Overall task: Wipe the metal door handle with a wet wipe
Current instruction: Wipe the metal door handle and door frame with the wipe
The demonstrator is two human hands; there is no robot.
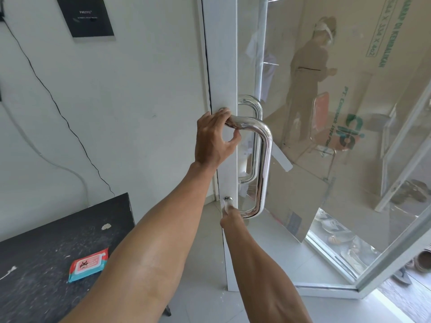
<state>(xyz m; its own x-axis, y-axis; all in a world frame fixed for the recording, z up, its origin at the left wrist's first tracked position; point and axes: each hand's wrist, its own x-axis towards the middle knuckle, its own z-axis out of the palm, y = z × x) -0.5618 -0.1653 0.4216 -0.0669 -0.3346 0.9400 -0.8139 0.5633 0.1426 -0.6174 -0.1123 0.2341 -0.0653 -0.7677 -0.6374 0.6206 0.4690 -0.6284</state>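
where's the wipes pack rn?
Head view, lower left: the wipes pack lies flat on the dark table, left of the left forearm, away from the door handle.

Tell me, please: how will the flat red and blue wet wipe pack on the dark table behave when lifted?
The wet wipe pack looks like soft film, so probably floppy. It lies flat, so rolling seems unlikely. Its glossy wrapper may feel slippery.

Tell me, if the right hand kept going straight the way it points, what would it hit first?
Probably the white door frame: the right hand, holding a wipe, points up along it beside the handle's lower end. Depth is unclear.
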